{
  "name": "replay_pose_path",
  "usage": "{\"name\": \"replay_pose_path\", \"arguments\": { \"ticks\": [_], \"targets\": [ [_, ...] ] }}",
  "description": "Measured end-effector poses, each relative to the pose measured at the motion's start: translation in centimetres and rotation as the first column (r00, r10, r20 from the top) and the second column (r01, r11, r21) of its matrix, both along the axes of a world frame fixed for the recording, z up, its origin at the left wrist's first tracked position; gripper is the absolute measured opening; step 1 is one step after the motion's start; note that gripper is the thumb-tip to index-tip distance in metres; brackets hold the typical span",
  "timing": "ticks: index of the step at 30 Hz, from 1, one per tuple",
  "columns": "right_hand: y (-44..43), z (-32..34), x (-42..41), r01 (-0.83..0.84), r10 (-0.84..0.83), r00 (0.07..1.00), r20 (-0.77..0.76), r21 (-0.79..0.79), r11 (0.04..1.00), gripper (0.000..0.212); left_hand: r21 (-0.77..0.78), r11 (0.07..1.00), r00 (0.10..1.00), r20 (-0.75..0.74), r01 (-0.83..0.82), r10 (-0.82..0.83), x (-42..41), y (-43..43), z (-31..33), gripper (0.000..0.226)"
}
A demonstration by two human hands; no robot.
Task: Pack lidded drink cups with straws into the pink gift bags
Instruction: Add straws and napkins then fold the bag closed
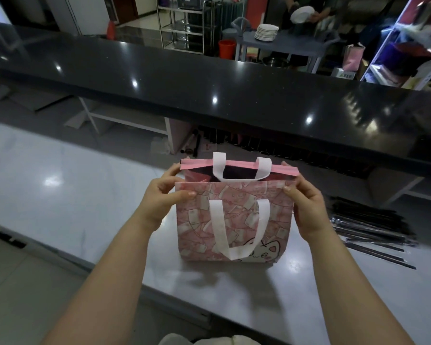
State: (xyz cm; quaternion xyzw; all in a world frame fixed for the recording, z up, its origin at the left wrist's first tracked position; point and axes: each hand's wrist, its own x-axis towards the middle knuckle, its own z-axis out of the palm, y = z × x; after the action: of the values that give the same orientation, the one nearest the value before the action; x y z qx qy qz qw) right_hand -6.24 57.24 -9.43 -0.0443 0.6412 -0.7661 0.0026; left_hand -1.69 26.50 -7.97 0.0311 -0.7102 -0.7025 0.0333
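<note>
While my left hand (163,195) and right hand (306,207) pinch the pink gift bag (234,220) mouth apart, its floppy walls could collapse if either grip slips.

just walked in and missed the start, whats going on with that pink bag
A person is standing a pink gift bag upright on the white counter. The left hand and right hand each pinch a top corner and spread its mouth open. No drink cup is in view. A pile of wrapped black straws lies on the counter to the right.
</note>
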Motion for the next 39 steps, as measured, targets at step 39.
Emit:
{"name": "replay_pose_path", "arguments": {
  "ticks": [39],
  "targets": [
    [-3.8,4.3,-1.0,0.246,0.269,0.877,-0.399,0.852,0.461,0.026,-0.834,0.382,0.878,-0.467,-0.398,-0.105,-0.5,5.7,1.9,0.021]
  ]
}}
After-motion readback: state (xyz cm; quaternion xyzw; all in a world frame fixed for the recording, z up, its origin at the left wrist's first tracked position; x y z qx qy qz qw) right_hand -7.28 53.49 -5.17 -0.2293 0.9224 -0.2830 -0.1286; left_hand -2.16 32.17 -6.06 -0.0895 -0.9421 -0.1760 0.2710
